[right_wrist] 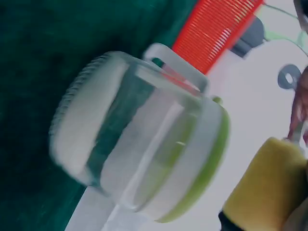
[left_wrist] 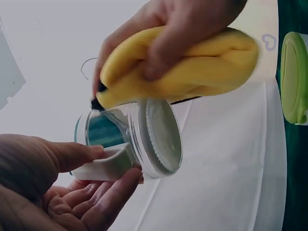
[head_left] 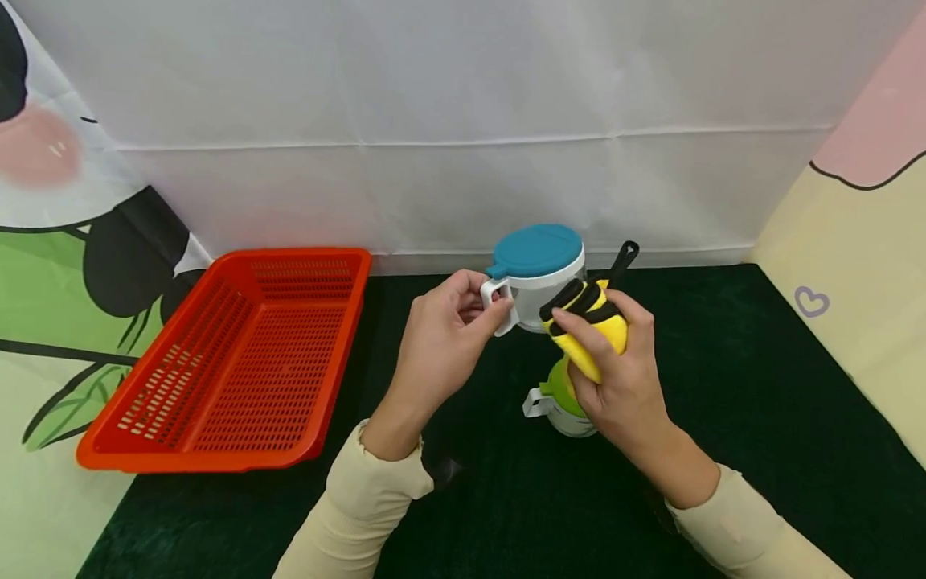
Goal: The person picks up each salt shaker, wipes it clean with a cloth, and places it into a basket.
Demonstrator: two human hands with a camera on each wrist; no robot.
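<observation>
Dark green felt-like table cover spans the whole work area. Red perforated plastic basket sits on its left side, well apart from both hands. Clear plastic jar with teal lid and white handle is held up above the cover near the back wall: left hand pinches the white handle between thumb and curled fingers. Right hand grips a yellow sponge brush with black stripes and black loop, fingers wrapped round it, sponge pressed against the jar's side. Smaller clear jar with green lid stands on the cover just under the right hand, untouched
</observation>
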